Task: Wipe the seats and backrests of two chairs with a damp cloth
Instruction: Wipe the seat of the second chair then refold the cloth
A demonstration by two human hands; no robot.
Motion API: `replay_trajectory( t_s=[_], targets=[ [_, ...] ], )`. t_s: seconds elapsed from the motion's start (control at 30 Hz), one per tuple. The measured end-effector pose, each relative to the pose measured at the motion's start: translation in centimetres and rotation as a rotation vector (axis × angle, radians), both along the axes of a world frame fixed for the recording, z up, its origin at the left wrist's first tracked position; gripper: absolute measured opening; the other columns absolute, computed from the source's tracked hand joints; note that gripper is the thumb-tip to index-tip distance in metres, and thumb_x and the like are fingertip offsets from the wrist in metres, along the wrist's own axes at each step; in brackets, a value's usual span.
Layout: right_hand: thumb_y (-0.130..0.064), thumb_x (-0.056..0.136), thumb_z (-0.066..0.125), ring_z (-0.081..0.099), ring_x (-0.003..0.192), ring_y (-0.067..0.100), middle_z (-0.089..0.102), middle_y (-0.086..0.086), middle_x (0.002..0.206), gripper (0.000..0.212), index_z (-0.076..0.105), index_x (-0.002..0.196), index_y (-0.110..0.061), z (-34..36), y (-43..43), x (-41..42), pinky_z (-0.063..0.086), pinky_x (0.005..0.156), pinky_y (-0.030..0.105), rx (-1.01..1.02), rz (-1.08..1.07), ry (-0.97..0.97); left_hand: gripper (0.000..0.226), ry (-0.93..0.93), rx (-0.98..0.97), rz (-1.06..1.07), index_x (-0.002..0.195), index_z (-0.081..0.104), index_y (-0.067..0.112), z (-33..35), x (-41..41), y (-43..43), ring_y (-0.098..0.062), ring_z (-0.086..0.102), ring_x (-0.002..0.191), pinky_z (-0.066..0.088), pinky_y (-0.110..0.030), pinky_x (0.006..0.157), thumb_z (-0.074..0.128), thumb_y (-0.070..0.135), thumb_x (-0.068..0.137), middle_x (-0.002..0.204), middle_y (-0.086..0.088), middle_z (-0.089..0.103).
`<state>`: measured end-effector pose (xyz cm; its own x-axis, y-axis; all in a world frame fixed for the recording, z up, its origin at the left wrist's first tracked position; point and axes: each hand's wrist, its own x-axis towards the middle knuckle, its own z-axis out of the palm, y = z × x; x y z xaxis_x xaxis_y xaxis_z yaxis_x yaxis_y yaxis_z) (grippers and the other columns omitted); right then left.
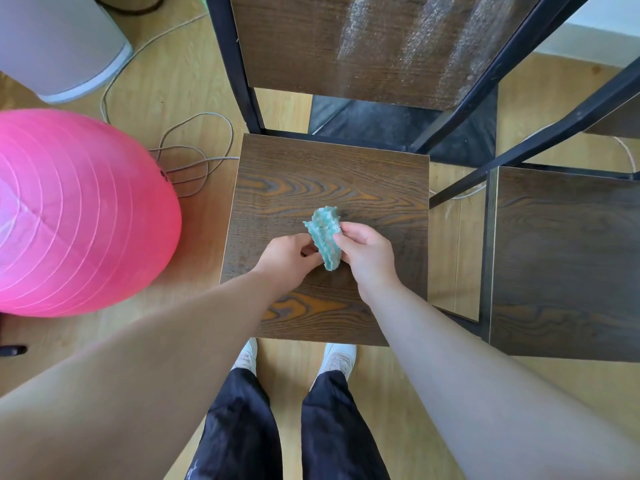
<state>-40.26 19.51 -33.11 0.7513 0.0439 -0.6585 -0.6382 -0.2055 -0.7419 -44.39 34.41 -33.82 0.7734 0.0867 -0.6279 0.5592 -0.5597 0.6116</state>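
Cloth (325, 237), bunched, long axis running toward the backrest (346, 46), pinched by both hands above the seat (311, 174).

Pale wood floor (180, 81) with a pink ball (79, 213), looped grey cable (207, 114), white container (59, 46).

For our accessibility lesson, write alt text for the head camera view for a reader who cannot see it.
A left hand and right hand pinch a crumpled green cloth over a wooden chair seat, seen from above. A second chair stands to the right and a pink ball to the left.
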Motion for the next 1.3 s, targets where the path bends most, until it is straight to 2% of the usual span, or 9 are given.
replay_trajectory(
  t_s=[0.17,0.23,0.33,0.47,0.63,0.77,0.93,1.1,1.3],
  targets=[
    [-0.013,0.089,0.073,0.071,0.094,0.013,0.073,-0.002,0.097,0.015,0.069,0.103,-0.018,0.1,0.1,0.2,0.061,0.08,0.028,-0.099,0.017,-0.017,0.013,-0.002,0.006,0.071,0.102,0.068,0.022,0.2,0.3,0.0,-0.01,0.061,0.087,0.046,-0.023,0.07,0.062,0.031,0.095,0.093,0.01,0.068],
    [-0.012,0.088,0.074,0.071,0.092,0.013,0.073,-0.002,0.096,0.014,0.065,0.099,-0.017,0.2,0.0,0.3,0.061,0.075,0.025,-0.117,0.083,-0.043,0.012,0.001,0.015,0.077,0.101,0.068,0.021,0.3,0.3,0.2,-0.013,0.062,0.087,0.049,-0.026,0.073,0.06,0.028,0.096,0.091,0.009,0.068],
    [-0.013,0.087,0.075,0.072,0.091,0.012,0.073,-0.001,0.095,0.013,0.063,0.093,-0.016,0.3,-0.6,0.1,0.061,0.079,0.028,-0.114,0.212,-0.049,0.009,0.004,0.029,0.088,0.1,0.067,0.022,0.2,0.3,0.5,-0.011,0.061,0.087,0.048,-0.026,0.074,0.06,0.027,0.096,0.091,0.011,0.067],
    [-0.009,0.087,0.075,0.073,0.093,0.013,0.076,0.001,0.098,0.015,0.073,0.102,-0.012,0.5,-1.6,-0.2,0.06,0.087,0.029,0.007,0.245,0.018,0.004,-0.017,0.006,0.097,0.096,0.064,0.028,0.3,0.1,0.8,-0.004,0.058,0.085,0.04,-0.017,0.067,0.066,0.03,0.093,0.089,0.015,0.065],
    [-0.012,0.088,0.074,0.074,0.091,0.012,0.076,0.002,0.098,0.019,0.075,0.107,-0.01,0.4,-1.3,-0.4,0.058,0.083,0.02,0.007,0.272,0.007,0.002,-0.046,-0.004,0.107,0.091,0.068,0.029,0.2,0.0,0.7,-0.007,0.059,0.085,0.042,-0.018,0.069,0.067,0.027,0.091,0.089,0.013,0.067],
    [-0.009,0.09,0.071,0.074,0.088,0.011,0.076,0.003,0.097,0.018,0.075,0.107,-0.007,0.2,-0.8,-0.3,0.059,0.082,0.02,-0.011,0.251,-0.006,0.005,-0.066,0.002,0.108,0.092,0.071,0.027,0.2,0.0,0.7,-0.008,0.058,0.087,0.044,-0.021,0.072,0.067,0.025,0.092,0.092,0.012,0.066],
    [-0.009,0.092,0.069,0.074,0.087,0.008,0.075,0.0,0.098,0.016,0.075,0.107,-0.01,0.1,-0.7,-0.4,0.059,0.081,0.022,-0.023,0.225,-0.007,0.009,-0.059,-0.02,0.122,0.091,0.072,0.026,0.5,0.1,0.8,-0.005,0.056,0.081,0.04,-0.018,0.064,0.064,0.027,0.094,0.089,0.012,0.066],
    [-0.01,0.093,0.067,0.074,0.092,0.013,0.076,0.004,0.1,0.013,0.075,0.104,-0.01,0.1,-1.2,-0.5,0.061,0.085,0.033,0.016,0.094,0.003,0.007,-0.05,-0.018,0.169,0.09,0.07,0.026,0.7,0.2,1.0,-0.004,0.052,0.07,0.037,-0.019,0.058,0.065,0.029,0.095,0.083,0.013,0.062],
    [-0.013,0.095,0.067,0.073,0.1,0.019,0.075,0.007,0.105,0.013,0.073,0.106,-0.009,0.2,-2.6,1.1,0.06,0.089,0.043,0.079,-0.037,0.02,0.006,-0.05,-0.004,0.238,0.09,0.068,0.028,0.7,0.4,2.0,-0.003,0.053,0.069,0.037,-0.019,0.057,0.065,0.03,0.095,0.086,0.012,0.065]
  ],
)
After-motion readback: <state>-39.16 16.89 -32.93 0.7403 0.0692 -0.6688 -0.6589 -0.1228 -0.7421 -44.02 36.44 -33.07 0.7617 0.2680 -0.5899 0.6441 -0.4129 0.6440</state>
